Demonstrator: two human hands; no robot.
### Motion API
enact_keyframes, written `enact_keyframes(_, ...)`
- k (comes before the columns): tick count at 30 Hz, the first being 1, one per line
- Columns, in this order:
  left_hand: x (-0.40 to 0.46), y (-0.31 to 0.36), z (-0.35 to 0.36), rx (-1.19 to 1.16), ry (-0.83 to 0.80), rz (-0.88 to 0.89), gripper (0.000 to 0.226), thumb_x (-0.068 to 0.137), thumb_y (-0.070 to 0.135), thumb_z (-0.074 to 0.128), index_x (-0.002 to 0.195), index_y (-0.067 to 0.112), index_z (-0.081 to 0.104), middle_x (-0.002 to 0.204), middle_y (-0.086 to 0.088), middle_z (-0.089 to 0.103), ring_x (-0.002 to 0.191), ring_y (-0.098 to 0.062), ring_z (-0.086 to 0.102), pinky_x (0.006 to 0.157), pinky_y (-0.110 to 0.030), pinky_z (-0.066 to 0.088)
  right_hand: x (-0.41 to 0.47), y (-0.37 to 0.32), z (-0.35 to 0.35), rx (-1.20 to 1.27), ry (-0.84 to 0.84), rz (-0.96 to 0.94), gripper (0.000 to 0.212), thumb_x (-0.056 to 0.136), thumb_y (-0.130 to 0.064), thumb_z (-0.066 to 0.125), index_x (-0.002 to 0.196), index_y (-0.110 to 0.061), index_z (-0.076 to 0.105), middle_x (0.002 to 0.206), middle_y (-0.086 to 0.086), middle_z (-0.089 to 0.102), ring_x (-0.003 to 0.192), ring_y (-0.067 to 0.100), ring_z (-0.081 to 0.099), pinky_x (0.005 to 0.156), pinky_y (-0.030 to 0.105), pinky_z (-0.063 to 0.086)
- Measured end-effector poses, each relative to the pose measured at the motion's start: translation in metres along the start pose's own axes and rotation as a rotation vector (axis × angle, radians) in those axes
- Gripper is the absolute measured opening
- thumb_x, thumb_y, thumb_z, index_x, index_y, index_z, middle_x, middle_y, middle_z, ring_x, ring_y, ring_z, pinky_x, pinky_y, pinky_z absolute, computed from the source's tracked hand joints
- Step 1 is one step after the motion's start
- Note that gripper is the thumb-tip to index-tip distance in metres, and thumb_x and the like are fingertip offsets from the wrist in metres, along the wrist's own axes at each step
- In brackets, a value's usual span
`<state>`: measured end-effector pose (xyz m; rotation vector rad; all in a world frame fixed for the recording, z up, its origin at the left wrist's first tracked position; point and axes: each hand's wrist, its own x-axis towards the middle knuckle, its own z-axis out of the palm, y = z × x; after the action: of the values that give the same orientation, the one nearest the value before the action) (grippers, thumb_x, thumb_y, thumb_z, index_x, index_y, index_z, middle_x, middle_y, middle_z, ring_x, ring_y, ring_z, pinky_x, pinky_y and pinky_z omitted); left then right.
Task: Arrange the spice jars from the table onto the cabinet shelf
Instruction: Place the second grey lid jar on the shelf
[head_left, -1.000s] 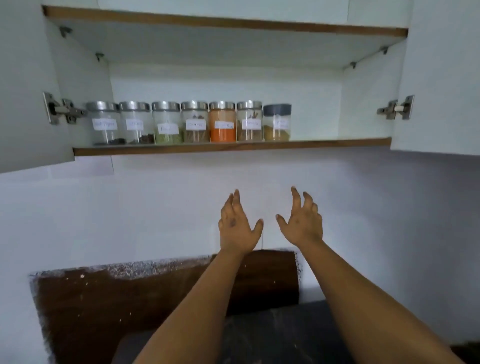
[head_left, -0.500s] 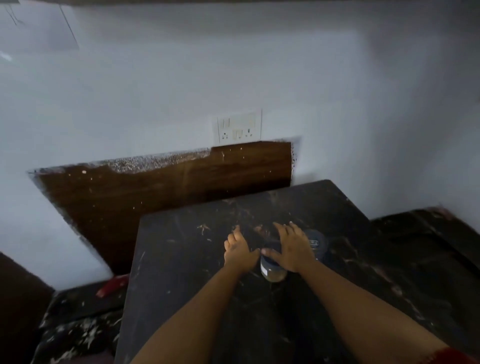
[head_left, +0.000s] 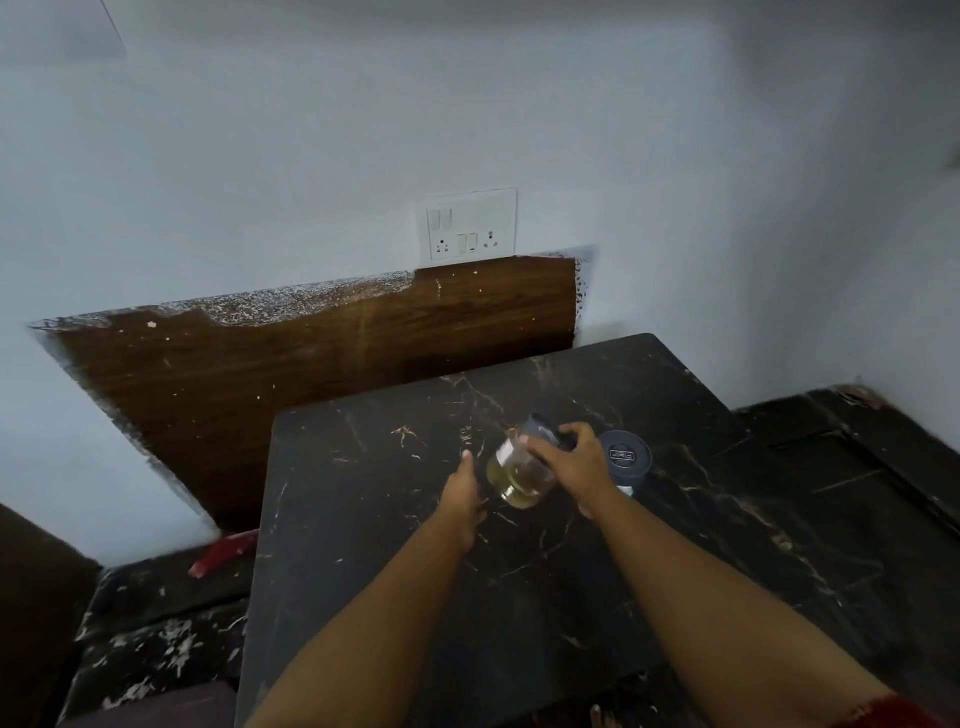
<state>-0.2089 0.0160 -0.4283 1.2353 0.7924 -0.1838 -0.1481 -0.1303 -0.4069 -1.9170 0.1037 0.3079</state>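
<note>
Above the table: your right hand (head_left: 574, 470) holds a jar (head_left: 519, 470) tilted, its dark lid (head_left: 543, 431) pointing away from you and its clear base with yellowish contents toward you.
Right grip: your fingers are curled over the jar near the lid, thumb on the glass, grasping it.
Left grip: your left hand (head_left: 462, 493) lies just left of the jar with fingers straight, released; you cannot tell whether it touches the glass.
Second jar (head_left: 626, 460): stands upright on the table just right of your right hand, dark lid on top, partly hidden by your wrist.
Table (head_left: 363, 519): black marble-patterned top with pale veins.
Behind: a brown wooden panel (head_left: 311, 364) against the white wall (head_left: 311, 156), and a switch plate (head_left: 470, 226) above it.
Left, lower down: a red thing (head_left: 223, 558) lies on the dark surface.
</note>
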Motion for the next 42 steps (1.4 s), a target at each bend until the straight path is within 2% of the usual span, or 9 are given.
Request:
enact_keyframes(4, -0.013, 0.012, 0.003, -0.359, -0.366, -0.152, 0.069, 0.091, 0.060, 0.042, 0.135, 0.006, 0.051, 0.136, -0.022, 0.054, 0.128, -0.038, 0.048, 0.106, -0.044, 0.039, -0.004, -0.025, -0.013, 0.493, -0.152, 0.175, 0.075, 0.070, -0.048, 0.079, 0.126, -0.016, 0.041, 0.123, 0.012, 0.058, 0.101, 0.029, 0.065, 0.081, 0.051, 0.057)
enact_keyframes(7, -0.024, 0.026, 0.011, -0.451, -0.544, -0.154, 0.065, 0.092, 0.052, 0.047, 0.137, 0.006, 0.048, 0.133, -0.024, 0.057, 0.126, -0.038, 0.052, 0.102, -0.044, 0.046, -0.009, -0.036, -0.022, 0.538, -0.149, 0.204, 0.084, 0.072, -0.073, 0.061, 0.132, -0.018, 0.042, 0.120, 0.010, 0.062, 0.099, 0.029, 0.066, 0.068, 0.044, 0.058)
enact_keyframes(12, -0.033, 0.041, 0.024, -0.383, -0.583, -0.107, 0.065, 0.086, 0.045, 0.057, 0.138, 0.006, 0.048, 0.129, -0.022, 0.061, 0.119, -0.033, 0.059, 0.097, -0.042, 0.049, -0.007, -0.039, -0.032, 0.897, -0.335, 0.278, 0.085, 0.075, -0.084, 0.041, 0.122, -0.017, 0.063, 0.117, 0.017, 0.069, 0.110, 0.036, 0.064, 0.096, 0.055, 0.047)
enact_keyframes(19, -0.032, 0.053, 0.023, -0.341, -0.588, -0.033, 0.070, 0.076, 0.033, 0.072, 0.135, 0.007, 0.047, 0.128, -0.022, 0.061, 0.120, -0.034, 0.059, 0.105, -0.043, 0.044, -0.006, -0.049, -0.037, 1.047, -0.319, 0.280, 0.074, 0.085, -0.074, 0.041, 0.130, -0.017, 0.054, 0.125, 0.020, 0.063, 0.116, 0.036, 0.060, 0.102, 0.052, 0.044)
enact_keyframes(26, -0.036, 0.071, 0.039, -0.373, -0.553, 0.134, 0.078, 0.068, 0.017, 0.083, 0.136, 0.005, 0.047, 0.130, -0.020, 0.059, 0.120, -0.032, 0.059, 0.102, -0.042, 0.048, -0.003, -0.063, -0.041, 0.965, -0.340, 0.129, 0.076, 0.087, -0.075, 0.031, 0.130, -0.018, 0.057, 0.121, 0.018, 0.066, 0.112, 0.034, 0.063, 0.092, 0.046, 0.052)
enact_keyframes(31, -0.034, 0.087, 0.054, -0.410, -0.484, 0.207, 0.063, 0.081, 0.043, 0.071, 0.131, 0.008, 0.055, 0.128, -0.021, 0.060, 0.119, -0.033, 0.059, 0.102, -0.042, 0.048, -0.005, -0.072, -0.051, 0.761, -0.380, 0.018, 0.062, 0.083, -0.046, 0.065, 0.133, -0.011, 0.049, 0.126, 0.019, 0.062, 0.115, 0.031, 0.061, 0.101, 0.041, 0.047)
enact_keyframes(35, -0.035, 0.108, 0.069, -0.344, -0.445, 0.243, 0.045, 0.094, 0.037, 0.055, 0.125, 0.006, 0.060, 0.126, -0.021, 0.061, 0.121, -0.035, 0.057, 0.107, -0.044, 0.044, 0.007, -0.081, -0.057, 0.545, -0.204, -0.072, 0.087, 0.066, -0.015, 0.085, 0.137, -0.015, 0.034, 0.127, 0.013, 0.054, 0.116, 0.027, 0.056, 0.101, 0.043, 0.048)
enact_keyframes(39, -0.046, 0.141, 0.093, -0.184, -0.421, 0.377, 0.037, 0.097, 0.030, 0.053, 0.126, 0.008, 0.055, 0.119, -0.018, 0.065, 0.108, -0.028, 0.064, 0.085, -0.035, 0.055, 0.021, -0.105, -0.072, 0.389, -0.049, -0.160, 0.088, 0.059, -0.031, 0.089, 0.134, -0.021, 0.044, 0.128, 0.006, 0.057, 0.115, 0.022, 0.058, 0.092, 0.035, 0.053)
enact_keyframes(42, -0.056, 0.167, 0.114, 0.058, -0.284, 0.558, 0.030, 0.099, 0.034, 0.048, 0.124, 0.018, 0.055, 0.120, -0.006, 0.064, 0.103, -0.014, 0.061, 0.079, -0.027, 0.049, 0.032, -0.131, -0.090, 0.262, 0.106, -0.220, 0.088, 0.065, -0.033, 0.086, 0.140, -0.023, 0.041, 0.131, 0.002, 0.054, 0.116, 0.020, 0.055, 0.090, 0.031, 0.051)
